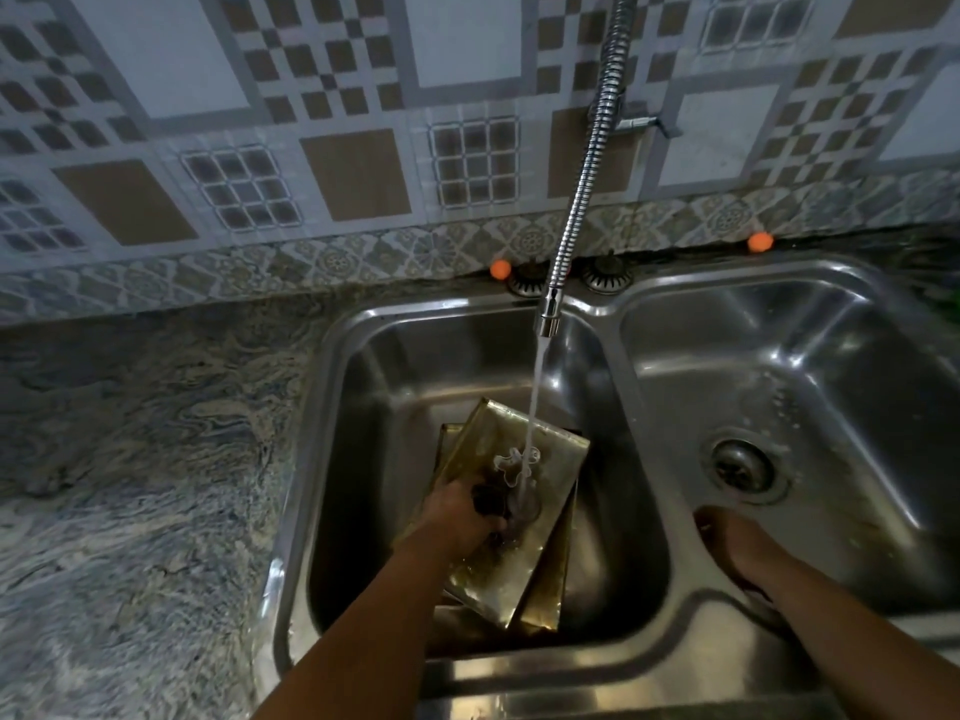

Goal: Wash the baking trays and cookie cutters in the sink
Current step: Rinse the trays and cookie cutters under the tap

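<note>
Two brass-coloured baking trays point(480, 444) lie stacked and tilted in the left basin of a steel double sink point(618, 366). A figure-shaped cookie cutter point(514, 462) lies on the top tray under the running water. My left hand point(462, 511) is over the top tray and grips a small dark thing point(488, 504), which I cannot identify, beside the water stream. My right hand point(727, 543) hangs in the right basin near its front wall with fingers relaxed, holding nothing.
A flexible metal tap hose point(587, 163) hangs from the tiled wall and pours water point(535, 402) into the left basin. The right basin has a drain point(740, 466). A marbled stone counter point(130, 459) extends to the left. Two orange dots point(500, 269) sit at the wall base.
</note>
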